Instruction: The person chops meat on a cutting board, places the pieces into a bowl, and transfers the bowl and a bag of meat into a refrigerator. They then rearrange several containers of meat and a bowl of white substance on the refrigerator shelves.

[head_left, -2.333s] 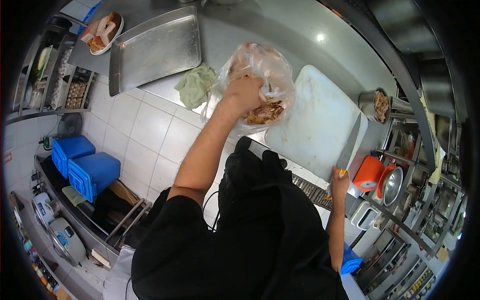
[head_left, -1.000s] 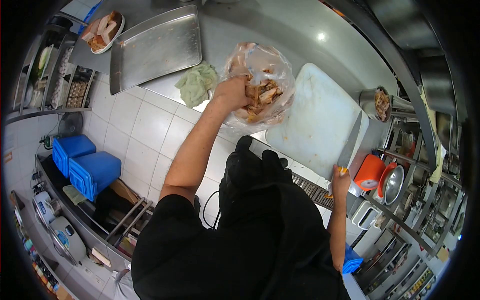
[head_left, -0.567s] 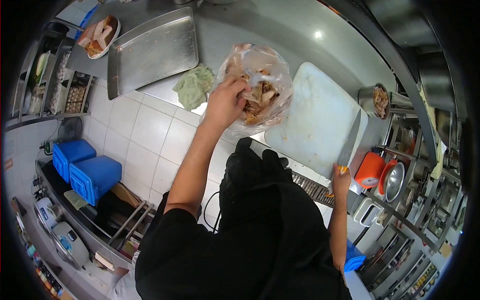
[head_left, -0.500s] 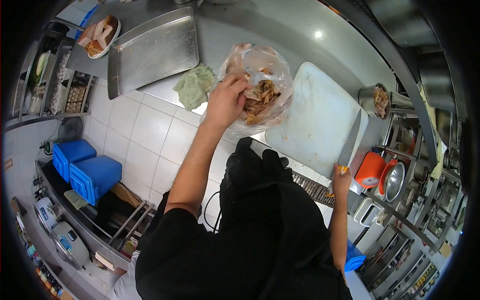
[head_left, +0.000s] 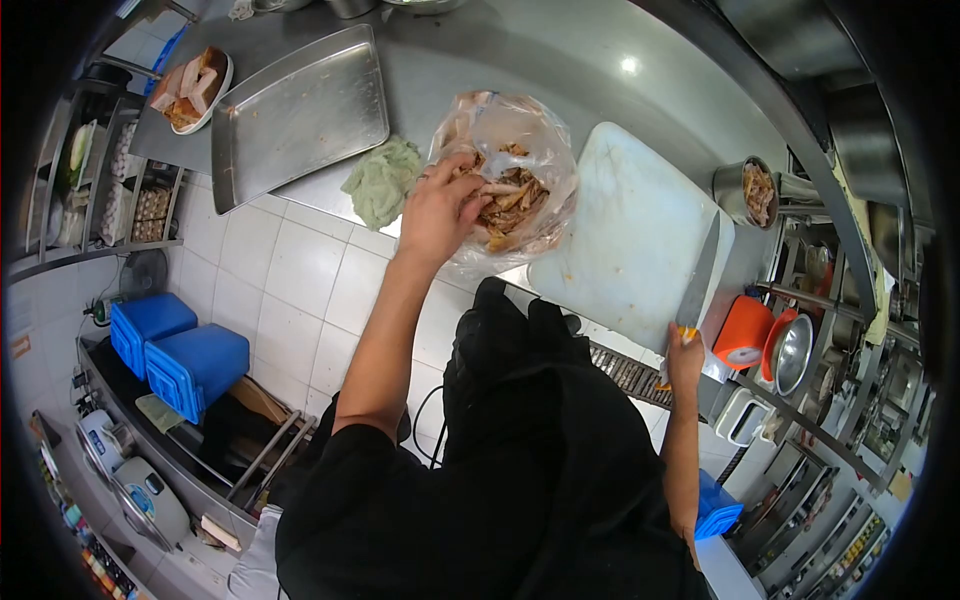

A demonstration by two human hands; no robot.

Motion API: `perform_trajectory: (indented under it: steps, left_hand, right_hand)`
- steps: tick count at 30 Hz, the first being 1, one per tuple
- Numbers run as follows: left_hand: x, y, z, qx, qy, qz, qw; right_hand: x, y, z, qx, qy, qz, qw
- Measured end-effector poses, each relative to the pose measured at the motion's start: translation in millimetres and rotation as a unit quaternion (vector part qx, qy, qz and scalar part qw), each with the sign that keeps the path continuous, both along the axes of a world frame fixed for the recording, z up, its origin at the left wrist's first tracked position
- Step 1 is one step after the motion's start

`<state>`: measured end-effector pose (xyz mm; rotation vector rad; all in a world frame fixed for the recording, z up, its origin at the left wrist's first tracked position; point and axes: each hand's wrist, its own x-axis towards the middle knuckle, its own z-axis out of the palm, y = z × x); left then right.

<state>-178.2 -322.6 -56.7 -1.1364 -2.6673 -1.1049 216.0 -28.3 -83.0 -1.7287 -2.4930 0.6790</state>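
A clear plastic bag (head_left: 555, 190) lies open on the metal counter, with brown pieces of cooked meat (head_left: 512, 212) inside. My left hand (head_left: 438, 212) reaches over the bag's left side, fingers curled at its mouth beside the meat. A pale strip shows by the fingertips; what they grip is hidden. My right hand (head_left: 685, 358) is closed around the yellow-orange handle of a large knife (head_left: 702, 275). Its blade points away from me along the right edge of a white cutting board (head_left: 625, 230), which is lightly stained.
Left of the bag lie a green cloth (head_left: 383, 182) and a metal tray (head_left: 300, 120). Farther left, a dish (head_left: 190, 90) holds large meat chunks. On the right stand a metal container (head_left: 735, 195) with meat pieces and an orange scale (head_left: 745, 330).
My left hand has drawn back slightly to the left over the bag, showing more of the pale strip among the meat. The right hand keeps the knife in nearly the same place.
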Motion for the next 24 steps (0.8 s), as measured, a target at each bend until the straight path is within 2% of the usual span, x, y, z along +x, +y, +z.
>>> perform_trajectory:
  steps: [4,7,9,12,15,21,24]
  left_hand:
    - [17,6,67,0.08,0.039,-0.095,0.992]
    - [59,26,90,0.164,-0.011,-0.161,0.973]
    - [81,41,94,0.156,-0.078,-0.221,0.96]
    - [104,70,78,0.133,-0.144,-0.282,0.939]
    - [123,102,46,0.064,-0.161,-0.321,0.931]
    - [147,165,-21,-0.136,-0.161,-0.409,0.888]
    - [156,185,-41,-0.088,-0.102,-0.349,0.927]
  right_hand:
    - [-2,0,3,-0.004,-0.013,-0.005,1.0]
    - [4,4,-6,0.005,-0.015,0.007,1.0]
    - [7,8,-11,0.01,-0.004,0.012,1.0]
    - [7,7,-11,0.005,0.013,0.011,1.0]
    - [7,5,-9,0.005,0.016,0.005,1.0]
    - [3,3,-5,-0.011,-0.012,-0.01,1.0]
    - [0,0,-6,0.009,-0.024,-0.006,1.0]
